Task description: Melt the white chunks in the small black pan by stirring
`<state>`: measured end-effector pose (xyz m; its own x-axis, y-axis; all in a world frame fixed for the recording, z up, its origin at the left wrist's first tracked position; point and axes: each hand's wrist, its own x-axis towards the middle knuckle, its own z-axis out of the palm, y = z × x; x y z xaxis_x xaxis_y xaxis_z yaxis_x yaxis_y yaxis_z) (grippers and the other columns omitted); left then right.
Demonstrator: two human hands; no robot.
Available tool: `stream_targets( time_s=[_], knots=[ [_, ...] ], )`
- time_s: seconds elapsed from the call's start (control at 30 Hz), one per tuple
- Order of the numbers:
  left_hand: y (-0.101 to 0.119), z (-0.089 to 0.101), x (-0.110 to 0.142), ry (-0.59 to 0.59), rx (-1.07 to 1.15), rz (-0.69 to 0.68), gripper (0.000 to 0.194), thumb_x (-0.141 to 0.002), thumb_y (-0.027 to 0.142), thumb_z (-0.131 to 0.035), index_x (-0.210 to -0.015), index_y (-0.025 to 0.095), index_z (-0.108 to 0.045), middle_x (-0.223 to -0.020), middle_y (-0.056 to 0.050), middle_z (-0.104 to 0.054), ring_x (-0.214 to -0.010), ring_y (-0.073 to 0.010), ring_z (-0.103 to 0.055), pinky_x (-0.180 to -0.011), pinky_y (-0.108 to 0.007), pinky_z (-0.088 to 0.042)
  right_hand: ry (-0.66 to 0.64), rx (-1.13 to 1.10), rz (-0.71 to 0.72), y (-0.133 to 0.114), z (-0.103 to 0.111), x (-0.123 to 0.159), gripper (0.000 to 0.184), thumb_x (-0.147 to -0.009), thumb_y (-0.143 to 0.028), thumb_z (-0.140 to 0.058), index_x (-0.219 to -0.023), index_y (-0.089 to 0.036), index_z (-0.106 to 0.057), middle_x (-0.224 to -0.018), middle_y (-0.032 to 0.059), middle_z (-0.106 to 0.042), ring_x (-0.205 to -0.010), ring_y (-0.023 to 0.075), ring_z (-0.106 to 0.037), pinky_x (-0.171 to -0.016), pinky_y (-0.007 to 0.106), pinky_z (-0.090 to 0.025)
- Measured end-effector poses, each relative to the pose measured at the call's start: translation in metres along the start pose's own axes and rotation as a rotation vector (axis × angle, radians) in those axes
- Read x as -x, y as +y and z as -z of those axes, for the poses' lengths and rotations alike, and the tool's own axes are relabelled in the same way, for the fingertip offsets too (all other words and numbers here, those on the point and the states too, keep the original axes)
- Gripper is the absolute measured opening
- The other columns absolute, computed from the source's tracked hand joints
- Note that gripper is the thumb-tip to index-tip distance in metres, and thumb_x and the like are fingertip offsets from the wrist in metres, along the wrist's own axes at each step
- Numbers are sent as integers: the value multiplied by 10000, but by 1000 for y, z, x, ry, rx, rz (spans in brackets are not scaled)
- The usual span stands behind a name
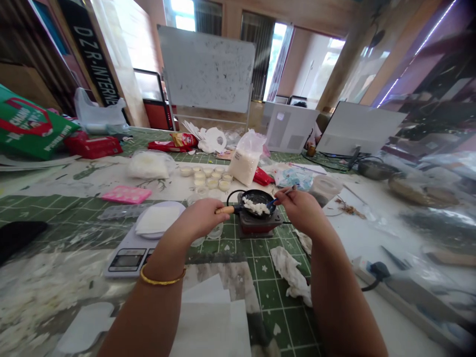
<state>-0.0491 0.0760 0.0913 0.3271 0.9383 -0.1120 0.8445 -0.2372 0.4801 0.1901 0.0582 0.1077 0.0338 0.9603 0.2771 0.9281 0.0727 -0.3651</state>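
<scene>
My left hand (203,218) is closed round the wooden handle (225,209) of a small black pan (256,199) that sits on a little red stove (259,224). White clumpy stuff (256,206) lies in the pan. My right hand (297,206) pinches a thin blue-handled tool (278,198) whose tip reaches into the white stuff. A gold bangle (161,278) circles my left wrist.
A kitchen scale (128,258) with a white dish (158,220) stands left of my hands. Several small filled cups (208,177), a bag of white granules (245,161) and a pink mould (126,194) lie behind. Crumpled tissue (292,275) is at the near right, a power strip (390,282) further right.
</scene>
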Motion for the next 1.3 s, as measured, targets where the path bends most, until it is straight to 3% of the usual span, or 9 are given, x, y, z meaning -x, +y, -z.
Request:
stream_targets(
  time_s=[0.13, 0.3, 0.43, 0.6, 0.73, 0.9, 1.03, 1.13, 1.3],
  knots=[
    [1, 0, 1, -5, 0, -2, 237, -756, 412, -434, -693, 198, -512, -600, 8, -515, -479, -107, -437, -435, -239, -246, 79, -32, 26, -3, 1, 3, 389, -860, -411, -346, -791, -213, -673, -837, 63, -678, -813, 208, -593, -713, 299, -376],
    [-1, -1, 0, -6, 7, -14, 242, -755, 425, -429, -701, 200, -502, -598, 8, -519, -486, -110, -447, -434, -234, -242, 1, -18, 56, -7, 0, 6, 369, -860, -380, -356, -755, -205, -663, -861, 64, -678, -824, 213, -593, -711, 301, -371],
    [-1, -1, -1, -15, -4, -20, 246, -756, 420, -426, -701, 197, -514, -594, 8, -524, -485, -109, -448, -440, -233, -245, 108, -65, 46, -8, -2, 6, 403, -870, -413, -329, -805, -206, -669, -864, 62, -675, -829, 201, -592, -717, 291, -370],
    [0, 0, 0, -10, 5, -11, 256, -755, 429, -426, -701, 195, -517, -580, 13, -518, -477, -109, -446, -433, -232, -240, 3, -57, 64, -10, -5, 4, 368, -861, -365, -362, -755, -195, -671, -859, 64, -678, -812, 196, -597, -704, 285, -374],
    [-2, -1, 0, 7, 7, -24, 259, -752, 429, -432, -686, 191, -510, -588, 10, -522, -481, -108, -452, -430, -231, -238, 114, -96, 54, -12, -4, 5, 386, -867, -404, -345, -790, -211, -671, -857, 47, -680, -809, 189, -595, -714, 281, -376],
    [-4, -3, -1, 3, 8, -13, 266, -751, 445, -433, -713, 198, -524, -597, 10, -533, -487, -116, -461, -435, -234, -243, 10, -95, 93, -13, -6, 6, 336, -858, -372, -375, -763, -218, -658, -826, 36, -679, -779, 184, -601, -690, 273, -381],
    [-4, -3, -1, 8, -12, -16, 279, -748, 452, -435, -711, 194, -536, -610, 4, -544, -498, -119, -462, -445, -238, -250, 103, -172, 107, -14, -11, 5, 335, -861, -402, -367, -851, -218, -647, -869, 35, -680, -828, 183, -602, -716, 269, -388],
    [-4, -3, -1, 10, -10, -10, 302, -749, 466, -434, -725, 188, -550, -617, 0, -551, -496, -119, -460, -447, -241, -251, 53, -212, 133, -17, -17, 3, 297, -859, -374, -379, -953, -227, -619, -827, 27, -684, -794, 178, -608, -691, 264, -394],
    [-3, -2, -2, 9, -14, -15, 301, -750, 463, -439, -714, 186, -552, -605, 3, -542, -494, -116, -458, -448, -239, -252, 3, -122, 106, -16, -17, 3, 304, -849, -372, -389, -852, -208, -645, -805, 50, -684, -775, 190, -605, -677, 272, -388]
  ],
)
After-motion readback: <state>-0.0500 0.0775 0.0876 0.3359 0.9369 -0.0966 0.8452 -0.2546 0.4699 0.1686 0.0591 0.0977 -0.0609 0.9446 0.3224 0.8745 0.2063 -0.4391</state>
